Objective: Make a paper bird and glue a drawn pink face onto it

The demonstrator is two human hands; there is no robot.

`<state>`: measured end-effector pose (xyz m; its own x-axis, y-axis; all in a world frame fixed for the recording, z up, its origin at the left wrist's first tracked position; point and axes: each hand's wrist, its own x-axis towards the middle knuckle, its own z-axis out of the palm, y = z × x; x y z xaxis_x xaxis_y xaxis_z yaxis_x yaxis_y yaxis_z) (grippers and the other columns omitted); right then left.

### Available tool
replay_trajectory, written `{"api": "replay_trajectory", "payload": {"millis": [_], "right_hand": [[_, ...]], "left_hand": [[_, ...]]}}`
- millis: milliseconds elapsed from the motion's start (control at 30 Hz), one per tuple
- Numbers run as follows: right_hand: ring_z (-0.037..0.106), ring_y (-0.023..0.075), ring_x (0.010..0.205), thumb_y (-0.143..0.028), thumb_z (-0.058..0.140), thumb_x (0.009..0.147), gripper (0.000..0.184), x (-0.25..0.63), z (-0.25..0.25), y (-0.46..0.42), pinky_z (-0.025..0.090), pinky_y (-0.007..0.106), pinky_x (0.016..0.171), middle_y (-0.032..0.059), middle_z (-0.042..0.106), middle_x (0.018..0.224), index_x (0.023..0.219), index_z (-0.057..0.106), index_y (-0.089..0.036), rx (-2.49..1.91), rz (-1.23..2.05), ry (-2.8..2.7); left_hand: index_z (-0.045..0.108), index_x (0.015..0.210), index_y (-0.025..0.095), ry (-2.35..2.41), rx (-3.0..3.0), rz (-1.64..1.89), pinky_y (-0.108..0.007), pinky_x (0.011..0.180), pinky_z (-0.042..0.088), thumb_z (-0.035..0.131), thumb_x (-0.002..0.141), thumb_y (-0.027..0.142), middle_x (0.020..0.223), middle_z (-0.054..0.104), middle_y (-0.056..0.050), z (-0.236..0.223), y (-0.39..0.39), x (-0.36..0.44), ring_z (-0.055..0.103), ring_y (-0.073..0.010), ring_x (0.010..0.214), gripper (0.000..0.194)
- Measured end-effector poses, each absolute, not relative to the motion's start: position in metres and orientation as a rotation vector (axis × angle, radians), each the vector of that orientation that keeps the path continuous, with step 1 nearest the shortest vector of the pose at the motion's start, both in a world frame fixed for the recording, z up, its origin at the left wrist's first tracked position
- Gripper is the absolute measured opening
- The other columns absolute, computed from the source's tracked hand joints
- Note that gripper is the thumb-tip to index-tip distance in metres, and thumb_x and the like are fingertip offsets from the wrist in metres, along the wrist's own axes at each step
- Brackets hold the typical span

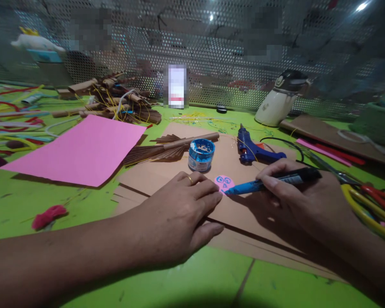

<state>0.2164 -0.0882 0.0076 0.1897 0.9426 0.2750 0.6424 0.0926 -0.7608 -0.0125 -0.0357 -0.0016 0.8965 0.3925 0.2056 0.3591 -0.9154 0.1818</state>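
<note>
In my right hand point(285, 184) is a blue marker point(250, 187) with a dark barrel, its tip touching the lower part of a small pink paper circle point(224, 183). Blue lines on that circle form two ringed eyes, a small nose and a short stroke below. My left hand point(186, 209), a ring on one finger, lies with fingers stretched over the brown paper sheets point(167, 188); its fingertips rest at the circle's left edge. Just behind the circle stands an open, blue-stained jar point(201, 155).
A blue glue gun point(253, 147) lies behind my right hand. Pink paper point(83, 149) and pleated brown paper pieces point(160, 149) lie left. Yellow-handled scissors point(365, 209) sit right. Farther back are a white jug point(279, 100), a lit phone point(177, 85) and a perforated metal screen point(131, 51).
</note>
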Motion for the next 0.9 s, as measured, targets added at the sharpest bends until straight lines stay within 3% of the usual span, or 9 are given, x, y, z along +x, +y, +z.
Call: {"api": "replay_trajectory", "payload": {"millis": [900], "right_hand": [[0.053,0.013,0.037,-0.032,0.064,0.083,0.016,0.207,0.004,-0.09,0.043,0.023,0.037,-0.0028,0.059,0.047,0.07,0.061,-0.022,-1.609,0.447,-1.451]], "left_hand": [[0.06,0.117,0.014,0.579,2.931,0.362,-0.046,0.096,0.04,0.049,0.094,0.037,0.121,0.06,-0.011,-0.002,-0.035,-0.012,0.049,-0.0282,0.113,0.035]]}}
